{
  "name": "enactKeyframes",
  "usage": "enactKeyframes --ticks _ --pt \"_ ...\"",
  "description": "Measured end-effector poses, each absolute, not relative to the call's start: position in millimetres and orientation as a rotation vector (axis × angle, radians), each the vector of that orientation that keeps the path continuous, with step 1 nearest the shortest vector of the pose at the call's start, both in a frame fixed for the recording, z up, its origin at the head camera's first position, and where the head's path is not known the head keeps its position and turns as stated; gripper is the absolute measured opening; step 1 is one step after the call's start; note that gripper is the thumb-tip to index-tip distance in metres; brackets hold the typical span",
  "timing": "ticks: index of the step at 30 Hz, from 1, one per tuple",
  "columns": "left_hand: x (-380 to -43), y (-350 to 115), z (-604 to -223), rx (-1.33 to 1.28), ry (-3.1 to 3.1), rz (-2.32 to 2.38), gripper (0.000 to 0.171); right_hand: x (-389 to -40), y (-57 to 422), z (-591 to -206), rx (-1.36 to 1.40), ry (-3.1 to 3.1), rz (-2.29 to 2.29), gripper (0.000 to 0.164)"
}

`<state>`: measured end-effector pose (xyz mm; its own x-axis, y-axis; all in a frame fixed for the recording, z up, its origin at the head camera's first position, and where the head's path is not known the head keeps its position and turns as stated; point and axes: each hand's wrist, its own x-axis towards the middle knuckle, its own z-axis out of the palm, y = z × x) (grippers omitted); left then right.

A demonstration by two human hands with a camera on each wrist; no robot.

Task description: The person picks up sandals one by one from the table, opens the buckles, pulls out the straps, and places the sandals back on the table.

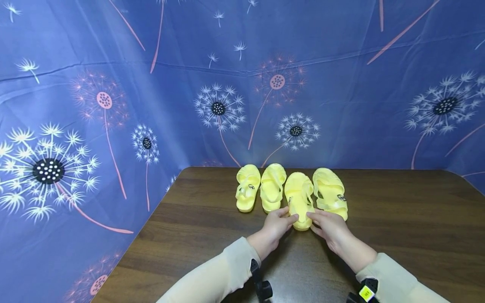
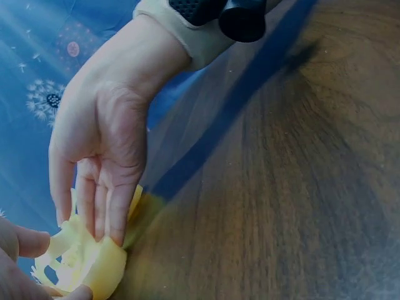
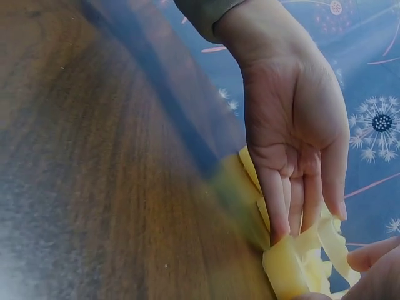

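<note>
Both hands hold one yellow sandal [image 1: 301,204], the third from the left in a row on the table. My left hand [image 1: 275,227] grips its left edge at the near end, thumb toward the top. On the opposite edge, my right hand [image 1: 332,229] pinches the same end. In the left wrist view the sandal's near end [image 2: 107,270] lies under the fingertips. The right wrist view also shows that rounded end [image 3: 284,270] between the hands. Left of it stand two more yellow sandals, the outer one [image 1: 246,203] and the inner one [image 1: 271,205]. Another sandal [image 1: 329,183] lies close on the right, partly behind my right hand.
The row stands on a dark brown wooden table [image 1: 409,219], near its back edge. Behind and to the left hangs a blue cloth [image 1: 333,92] printed with dandelions. Black wrist cameras sit at both sleeves.
</note>
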<state>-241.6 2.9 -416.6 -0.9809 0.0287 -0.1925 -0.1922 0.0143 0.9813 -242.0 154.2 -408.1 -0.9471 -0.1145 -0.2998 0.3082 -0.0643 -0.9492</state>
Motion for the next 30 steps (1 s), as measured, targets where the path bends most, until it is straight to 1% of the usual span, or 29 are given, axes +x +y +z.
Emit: enactKeyframes --ticks 12,24,27,30 --pt "-250.0 9.5 -416.9 -0.213 2.167 2.069 0.056 -252.4 143.1 -408.3 0.357 1.920 -2.163 0.064" --pt "-262.5 16.8 -420.8 -0.276 2.152 2.139 0.055 -258.9 141.1 -414.3 0.398 1.889 -2.209 0.065" --pt "-263.8 16.9 -422.5 -0.275 2.127 2.165 0.055 -259.4 140.3 -416.0 0.409 1.873 -2.233 0.064" --pt "-263.8 15.5 -423.0 -0.259 2.087 2.190 0.054 -259.2 138.6 -416.7 0.420 1.863 -2.261 0.057"
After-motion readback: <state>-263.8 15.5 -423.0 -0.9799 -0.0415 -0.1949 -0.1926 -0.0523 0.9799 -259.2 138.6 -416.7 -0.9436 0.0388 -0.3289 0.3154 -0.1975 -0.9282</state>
